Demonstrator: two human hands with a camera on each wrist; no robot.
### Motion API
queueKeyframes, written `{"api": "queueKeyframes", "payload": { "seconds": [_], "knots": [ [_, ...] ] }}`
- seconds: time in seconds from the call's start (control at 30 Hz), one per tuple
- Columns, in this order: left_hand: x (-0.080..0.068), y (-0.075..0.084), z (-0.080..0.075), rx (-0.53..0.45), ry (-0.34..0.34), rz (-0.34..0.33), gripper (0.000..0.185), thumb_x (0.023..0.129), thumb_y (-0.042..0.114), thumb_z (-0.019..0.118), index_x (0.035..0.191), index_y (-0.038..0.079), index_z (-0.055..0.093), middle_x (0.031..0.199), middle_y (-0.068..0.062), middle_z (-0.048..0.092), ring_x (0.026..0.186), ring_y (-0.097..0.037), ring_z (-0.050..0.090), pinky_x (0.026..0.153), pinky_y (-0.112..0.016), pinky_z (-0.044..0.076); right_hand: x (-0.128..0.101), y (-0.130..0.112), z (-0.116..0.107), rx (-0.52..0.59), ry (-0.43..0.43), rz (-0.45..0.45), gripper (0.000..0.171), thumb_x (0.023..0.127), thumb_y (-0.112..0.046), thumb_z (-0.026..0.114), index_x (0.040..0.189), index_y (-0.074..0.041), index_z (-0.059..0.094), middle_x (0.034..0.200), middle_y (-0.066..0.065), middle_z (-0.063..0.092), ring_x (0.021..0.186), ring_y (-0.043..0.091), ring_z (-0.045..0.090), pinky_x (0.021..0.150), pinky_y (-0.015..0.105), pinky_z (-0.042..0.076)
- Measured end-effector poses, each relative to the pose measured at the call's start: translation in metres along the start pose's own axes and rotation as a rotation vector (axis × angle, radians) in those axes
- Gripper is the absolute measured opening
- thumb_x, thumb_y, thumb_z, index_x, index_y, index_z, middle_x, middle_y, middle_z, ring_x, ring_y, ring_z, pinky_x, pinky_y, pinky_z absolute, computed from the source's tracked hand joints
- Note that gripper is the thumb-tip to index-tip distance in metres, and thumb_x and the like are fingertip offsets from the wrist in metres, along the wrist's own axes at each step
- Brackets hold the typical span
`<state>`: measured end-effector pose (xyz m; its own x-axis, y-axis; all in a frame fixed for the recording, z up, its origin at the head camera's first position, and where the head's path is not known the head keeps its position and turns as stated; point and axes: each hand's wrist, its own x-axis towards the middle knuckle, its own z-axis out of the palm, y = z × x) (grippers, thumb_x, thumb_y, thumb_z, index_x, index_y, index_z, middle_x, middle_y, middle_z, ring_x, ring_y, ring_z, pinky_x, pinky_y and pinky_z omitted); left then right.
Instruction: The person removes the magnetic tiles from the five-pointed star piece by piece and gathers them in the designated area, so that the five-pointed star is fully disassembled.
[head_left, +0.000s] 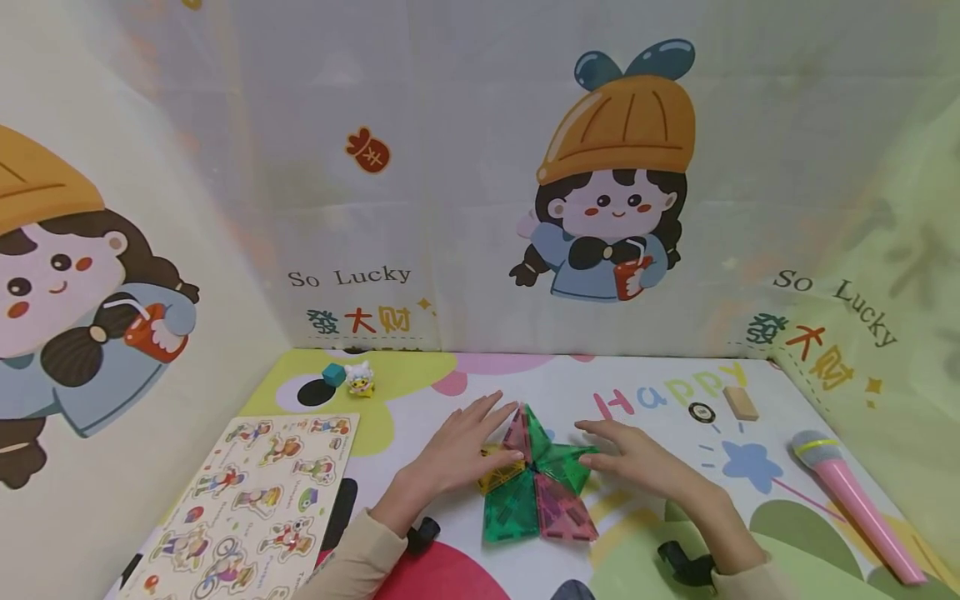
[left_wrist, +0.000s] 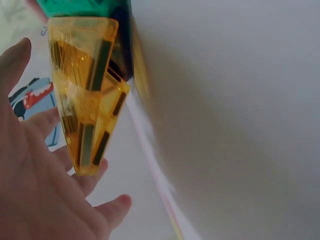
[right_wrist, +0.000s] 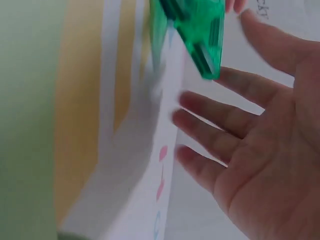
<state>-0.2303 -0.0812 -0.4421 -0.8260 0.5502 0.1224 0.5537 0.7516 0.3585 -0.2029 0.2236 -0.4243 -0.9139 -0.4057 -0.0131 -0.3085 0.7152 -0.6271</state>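
A star-shaped build of translucent magnetic tiles [head_left: 512, 508] sits on the table between both hands, with green, pink and yellow points. My left hand [head_left: 457, 446] is at its left side, fingers spread and fairly straight, the thumb overlapping the upper left of the build in the head view. In the left wrist view the yellow point [left_wrist: 80, 100] stands right beside the palm, with fingers extending behind it. On the other side my right hand [head_left: 637, 454] has its fingers extended and parted, fingertips near the green right point [right_wrist: 207, 55].
A wooden picture puzzle board [head_left: 247, 500] lies at the left. Behind it are a teal cube [head_left: 333, 375] and a small figurine [head_left: 360, 380]. At the right are a round black-and-white token [head_left: 702, 412], a wooden block [head_left: 741, 403] and a pink toy microphone [head_left: 862, 508].
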Motion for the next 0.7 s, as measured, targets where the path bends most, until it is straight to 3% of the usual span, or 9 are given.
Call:
{"api": "queueKeyframes", "payload": {
  "seconds": [0.1,0.23,0.4,0.57,0.7],
  "knots": [
    [0.001,0.004,0.002,-0.004,-0.014,0.015,0.078,0.092,0.073,0.045,0.157,0.033,0.027,0.166,0.001,0.023,0.151,-0.026,0.029,0.117,-0.057,0.030,0.003,0.000,0.005,0.020,-0.030,-0.028,0.049,0.095,-0.037,0.064,0.134,-0.008,0.061,0.124,0.011,0.068,0.106,0.023,0.065,0.090,0.041,0.053],
    [0.004,0.010,0.004,-0.012,-0.046,0.043,0.073,0.093,0.070,0.046,0.155,0.035,0.032,0.165,0.000,0.026,0.148,-0.026,0.035,0.115,-0.054,0.035,0.007,0.000,0.011,0.051,-0.012,-0.049,0.033,0.095,-0.026,0.065,0.122,-0.007,0.067,0.111,0.005,0.072,0.087,0.010,0.060,0.074,0.023,0.050],
    [0.007,0.020,0.004,-0.034,-0.079,0.050,0.063,0.094,0.064,0.051,0.150,0.036,0.042,0.164,0.001,0.027,0.148,-0.025,0.035,0.114,-0.053,0.036,0.008,-0.002,0.014,0.213,0.014,0.053,0.026,0.094,-0.022,0.066,0.116,-0.008,0.070,0.111,0.007,0.072,0.094,0.016,0.062,0.077,0.029,0.052],
    [0.008,0.025,0.004,-0.040,-0.092,0.041,0.060,0.095,0.060,0.053,0.148,0.033,0.046,0.165,-0.001,0.024,0.150,-0.024,0.032,0.114,-0.052,0.037,0.008,-0.003,0.015,0.455,0.008,0.153,0.029,0.095,-0.018,0.064,0.117,0.001,0.067,0.105,0.014,0.071,0.082,0.017,0.062,0.072,0.032,0.053],
    [0.009,0.028,0.005,-0.029,-0.071,0.056,0.055,0.096,0.056,0.056,0.143,0.029,0.053,0.165,0.000,0.026,0.152,-0.023,0.026,0.117,-0.049,0.035,0.009,-0.001,0.016,0.561,0.015,0.185,0.032,0.094,-0.015,0.064,0.117,0.006,0.065,0.105,0.014,0.071,0.081,0.014,0.065,0.074,0.031,0.056]
  ]
}}
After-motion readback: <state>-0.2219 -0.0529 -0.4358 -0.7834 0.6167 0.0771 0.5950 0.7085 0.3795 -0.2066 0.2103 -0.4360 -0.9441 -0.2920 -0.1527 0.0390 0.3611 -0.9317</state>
